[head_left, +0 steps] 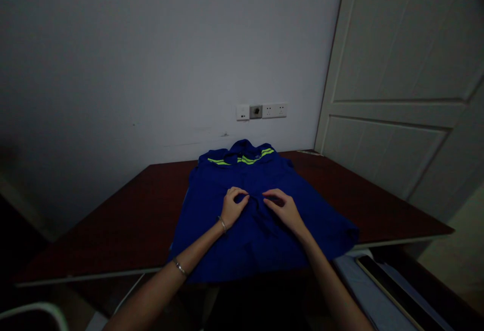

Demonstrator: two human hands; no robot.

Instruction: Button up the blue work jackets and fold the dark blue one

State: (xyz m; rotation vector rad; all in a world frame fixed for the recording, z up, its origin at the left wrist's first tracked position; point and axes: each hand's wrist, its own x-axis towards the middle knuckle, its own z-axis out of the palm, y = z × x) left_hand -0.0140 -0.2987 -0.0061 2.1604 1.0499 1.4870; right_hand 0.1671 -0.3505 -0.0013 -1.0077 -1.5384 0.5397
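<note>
A blue garment [242, 230] with yellow-green stripes near its collar lies spread on a dark red-brown table [128, 210]. Both my hands rest on its middle, close together. My left hand [233, 206] has its fingers curled and pinches the blue cloth at the front opening. My right hand [283, 209] also pinches the cloth there, its fingers bent over a fold. A thin bracelet circles my left wrist, and another band sits further up that forearm.
The table stands against a white wall with a strip of sockets [261, 111]. A white panelled door [401, 94] is at the right. A flat dark-edged object [389, 285] lies below the table's right corner. A pale curved chair edge [34, 311] shows at bottom left.
</note>
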